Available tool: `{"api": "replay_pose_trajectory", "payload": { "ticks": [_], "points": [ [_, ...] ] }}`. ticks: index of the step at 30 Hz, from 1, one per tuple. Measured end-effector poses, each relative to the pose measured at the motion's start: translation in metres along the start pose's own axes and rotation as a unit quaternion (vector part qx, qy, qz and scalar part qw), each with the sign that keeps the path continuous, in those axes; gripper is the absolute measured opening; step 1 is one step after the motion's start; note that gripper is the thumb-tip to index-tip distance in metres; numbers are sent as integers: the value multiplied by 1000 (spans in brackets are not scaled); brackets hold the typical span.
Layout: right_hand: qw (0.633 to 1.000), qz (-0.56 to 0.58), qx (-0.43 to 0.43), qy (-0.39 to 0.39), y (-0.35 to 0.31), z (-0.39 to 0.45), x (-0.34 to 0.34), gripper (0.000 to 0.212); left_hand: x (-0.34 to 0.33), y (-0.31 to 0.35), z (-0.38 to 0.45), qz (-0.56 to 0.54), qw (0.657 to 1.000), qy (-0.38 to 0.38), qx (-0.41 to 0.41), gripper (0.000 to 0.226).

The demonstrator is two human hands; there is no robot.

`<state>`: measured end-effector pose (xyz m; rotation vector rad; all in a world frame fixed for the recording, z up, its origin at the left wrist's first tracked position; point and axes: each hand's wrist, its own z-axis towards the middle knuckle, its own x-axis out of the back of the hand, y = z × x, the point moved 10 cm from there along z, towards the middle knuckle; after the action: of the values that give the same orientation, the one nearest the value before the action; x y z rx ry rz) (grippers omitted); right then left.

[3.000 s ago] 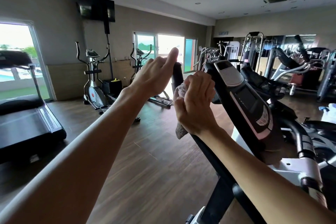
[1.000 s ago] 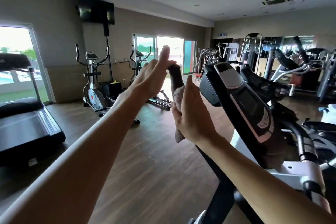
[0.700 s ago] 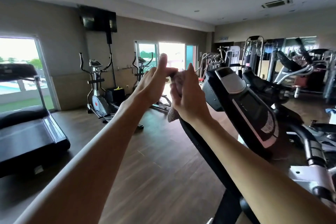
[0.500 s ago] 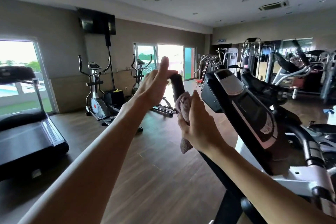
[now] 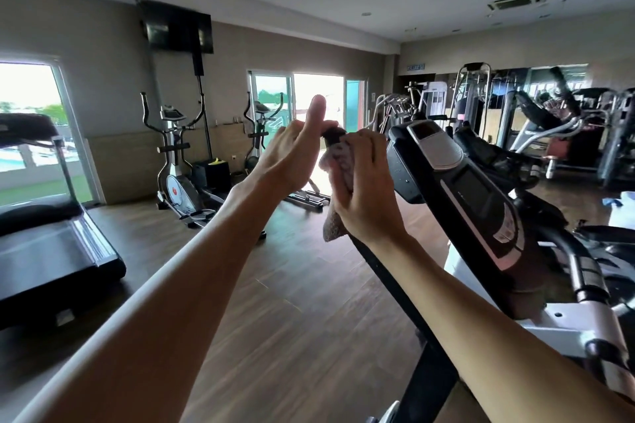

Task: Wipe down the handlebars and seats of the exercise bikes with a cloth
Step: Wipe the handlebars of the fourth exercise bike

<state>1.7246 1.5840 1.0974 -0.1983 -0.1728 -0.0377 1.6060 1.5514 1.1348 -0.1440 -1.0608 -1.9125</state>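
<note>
The right hand (image 5: 366, 192) is curled around a grey-pink cloth (image 5: 338, 165), its fingers (image 5: 372, 151) folded over the top of the bundle and wrapping it against the upper end of a black handlebar (image 5: 385, 271). The back of this hand faces the camera, and the wrist bends slightly as the bare forearm runs down to the lower right corner. Just above the fingers, the dark rounded tip of the handlebar pokes out of the cloth. Below the heel of the hand, a loose tail of cloth hangs down beside the bar, which slopes away toward the bottom of the view.

The left hand (image 5: 292, 158) is raised just left of the cloth, fingers straight and relaxed, gripping nothing. Its index finger points upward, and the thumb side reaches toward the handlebar tip; whether it touches the tip cannot be told. The left forearm stretches long and bare from the lower left corner.

Just right of the right-hand fingers sits the bike's tilted console (image 5: 457, 182), black with a silver top panel and a dark screen. Beyond it, lower right, is the white and silver bike frame (image 5: 567, 319).

Farther out, to the left of the left hand, two elliptical trainers (image 5: 175, 154) stand on the wooden floor (image 5: 275, 319) before bright glass doors (image 5: 318, 93). A treadmill (image 5: 51, 244) fills the far left edge. A dark wall-mounted television (image 5: 177, 27) hangs above the ellipticals. Weight machines (image 5: 536, 120) crowd the far right of the room.
</note>
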Motion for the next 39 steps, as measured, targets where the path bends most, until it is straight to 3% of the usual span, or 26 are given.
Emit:
{"api": "replay_pose_trajectory", "payload": {
  "ticks": [2,4,7,9,12,21,24,27,32,39],
  "points": [
    [999,6,-19,44,4,3,16,24,0,1,-1,10,1000,-4,-7,84],
    [999,2,-27,40,4,-4,29,21,-3,5,-2,37,999,-17,-20,84],
    [994,-59,4,-93,-10,-33,13,23,-3,10,-1,52,997,-23,-43,95],
    [980,-141,2,-143,-7,-41,-6,48,-1,9,1,47,998,-19,-49,105],
    [976,-180,13,-122,-10,-17,-23,69,-4,1,5,37,997,-32,-51,102],
    [981,-162,3,-103,-9,-10,-26,73,-9,16,31,29,994,-58,-92,98],
    [987,-138,-10,-85,-10,-10,-20,75,-28,7,46,-27,994,-76,-70,81],
    [990,-118,-22,-80,-12,-12,-14,78,-47,-4,55,-85,985,-135,-64,88],
    [989,-114,-39,-90,-9,-13,-15,69,-49,3,69,-72,963,-240,-98,67],
    [993,-112,-12,-31,-20,-5,-5,69,-77,15,57,-119,924,-345,-116,63]
  ]
}}
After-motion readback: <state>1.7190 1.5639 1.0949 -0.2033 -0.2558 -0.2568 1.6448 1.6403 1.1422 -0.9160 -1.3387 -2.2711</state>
